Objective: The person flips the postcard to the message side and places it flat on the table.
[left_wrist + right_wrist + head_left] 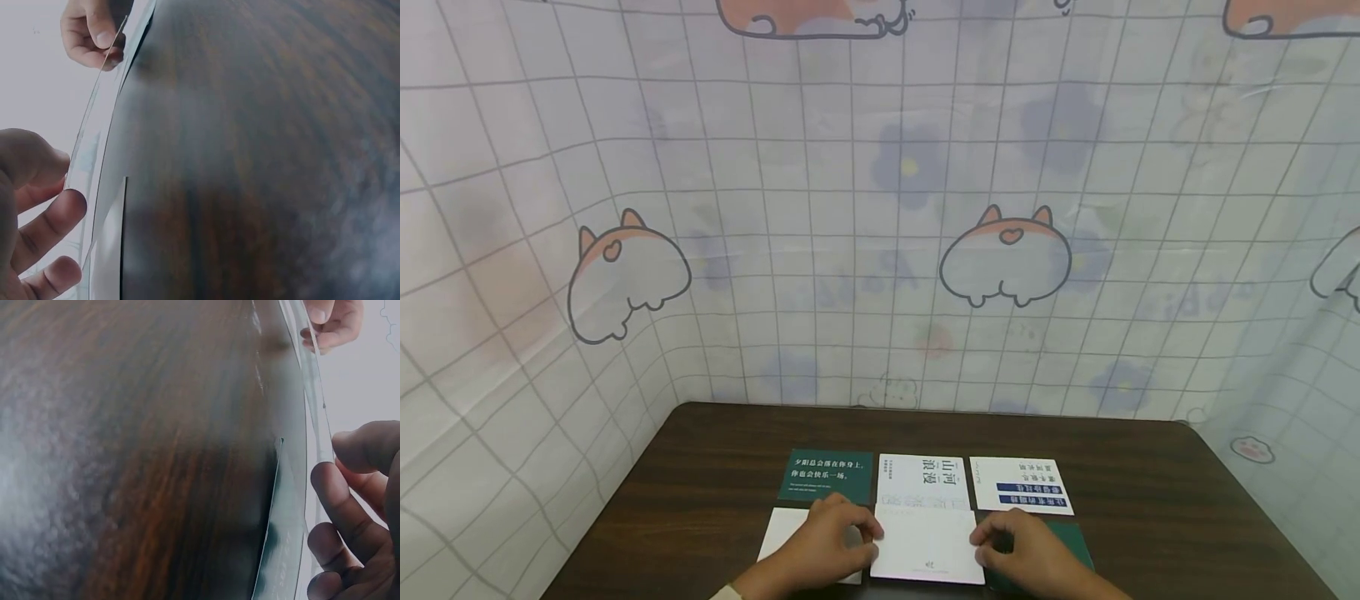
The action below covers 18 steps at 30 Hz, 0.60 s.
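Observation:
A white postcard [928, 546] with a small printed mark near its front edge is held between the two hands. My left hand [823, 546] pinches its left edge between thumb and fingers, and my right hand [1030, 554] pinches the right edge. Seen edge-on in the left wrist view, the postcard [84, 137] looks raised off the dark tabletop. Just behind it lies a white card with large Chinese characters [925, 475]. Another white card [784, 529] is partly covered by the left hand, and a green card [1071, 540] by the right.
At the back left lies a green card with white writing [826, 477]. A white card with blue bars [1021, 485] lies at the back right. The dark wooden table [647, 508] meets a grid-patterned curtain [850, 325] behind and at the sides.

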Motion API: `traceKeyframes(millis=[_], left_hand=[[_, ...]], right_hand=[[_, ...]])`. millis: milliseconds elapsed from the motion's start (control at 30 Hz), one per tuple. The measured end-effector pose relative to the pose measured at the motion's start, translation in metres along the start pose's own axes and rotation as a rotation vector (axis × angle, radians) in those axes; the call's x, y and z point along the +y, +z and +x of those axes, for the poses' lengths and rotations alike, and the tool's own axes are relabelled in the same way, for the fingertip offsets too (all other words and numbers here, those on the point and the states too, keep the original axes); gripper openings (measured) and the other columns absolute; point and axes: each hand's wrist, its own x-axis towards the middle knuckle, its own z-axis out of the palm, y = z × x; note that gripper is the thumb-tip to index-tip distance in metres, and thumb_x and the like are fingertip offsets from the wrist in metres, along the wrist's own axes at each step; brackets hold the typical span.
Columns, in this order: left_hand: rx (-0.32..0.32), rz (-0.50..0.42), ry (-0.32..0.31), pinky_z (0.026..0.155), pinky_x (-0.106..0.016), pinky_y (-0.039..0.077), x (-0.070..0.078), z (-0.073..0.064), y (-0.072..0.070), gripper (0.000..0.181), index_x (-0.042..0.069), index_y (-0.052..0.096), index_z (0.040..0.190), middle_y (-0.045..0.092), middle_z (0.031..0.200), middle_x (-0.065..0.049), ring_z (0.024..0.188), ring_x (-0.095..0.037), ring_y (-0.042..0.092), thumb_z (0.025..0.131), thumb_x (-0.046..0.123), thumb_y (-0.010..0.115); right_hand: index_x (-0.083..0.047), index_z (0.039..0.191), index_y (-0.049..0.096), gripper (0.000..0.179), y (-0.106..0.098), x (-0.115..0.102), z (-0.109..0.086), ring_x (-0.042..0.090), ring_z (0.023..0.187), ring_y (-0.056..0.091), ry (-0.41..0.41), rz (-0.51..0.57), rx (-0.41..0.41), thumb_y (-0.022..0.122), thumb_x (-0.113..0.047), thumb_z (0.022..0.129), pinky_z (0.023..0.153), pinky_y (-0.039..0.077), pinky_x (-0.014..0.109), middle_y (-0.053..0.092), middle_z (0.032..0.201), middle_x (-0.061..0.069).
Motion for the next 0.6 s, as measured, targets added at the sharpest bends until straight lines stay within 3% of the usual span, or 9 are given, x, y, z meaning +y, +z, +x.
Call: traceKeyframes(millis=[200, 600], left_hand=[[0.002, 0.053, 0.020, 0.081, -0.040, 0.029, -0.0001, 0.0004, 0.0010, 0.011, 0.027, 0.076, 0.095, 0.063, 0.083, 0.027, 0.086, -0.009, 0.045, 0.088, 0.019, 0.076], [-0.007, 0.162, 0.014, 0.078, -0.039, 0.028, 0.0011, 0.0006, 0.0011, 0.011, 0.032, 0.075, 0.094, 0.060, 0.085, 0.025, 0.089, -0.004, 0.040, 0.086, 0.027, 0.081]], right_hand=[[-0.024, 0.094, 0.074, 0.006, 0.0011, 0.0009, 0.0029, 0.003, 0.086, 0.057, -0.041, -0.020, -0.005, 0.077, -0.023, 0.090, 0.080, 0.048, 0.033, 0.064, 0.084, -0.021], [-0.022, 0.094, 0.073, 0.012, 0.0011, 0.0012, 0.0050, 0.003, 0.085, 0.055, -0.111, -0.025, -0.011, 0.081, -0.017, 0.086, 0.078, 0.046, 0.032, 0.064, 0.084, -0.018]])
